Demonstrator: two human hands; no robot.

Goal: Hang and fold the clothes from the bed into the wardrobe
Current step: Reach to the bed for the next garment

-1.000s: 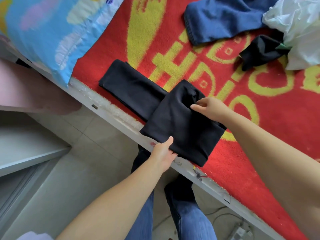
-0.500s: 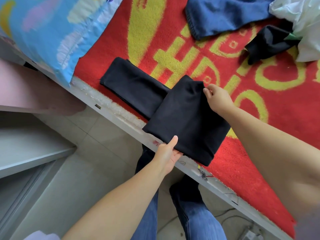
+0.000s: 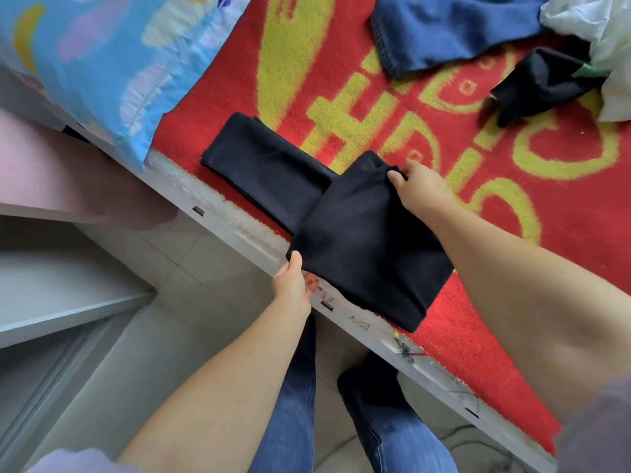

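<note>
change: right hand (image 3: 421,189) has shifted from the fold's middle to its far corner, now pinching it | left hand (image 3: 293,285) pinches the near corner, thumb on top | black garment (image 3: 362,240) half-folded at the bed edge (image 3: 218,213) on the red blanket (image 3: 563,206) | meaning: fold being squared, wardrobe step pending

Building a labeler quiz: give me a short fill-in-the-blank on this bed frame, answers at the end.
1. Both hands hold the folded ____ cloth garment.
2. The right hand pinches its far corner; the ____ hand grips the near one.
3. The garment lies on a red fleece blanket with ____ lettering.

Answers: black; left; yellow
</note>
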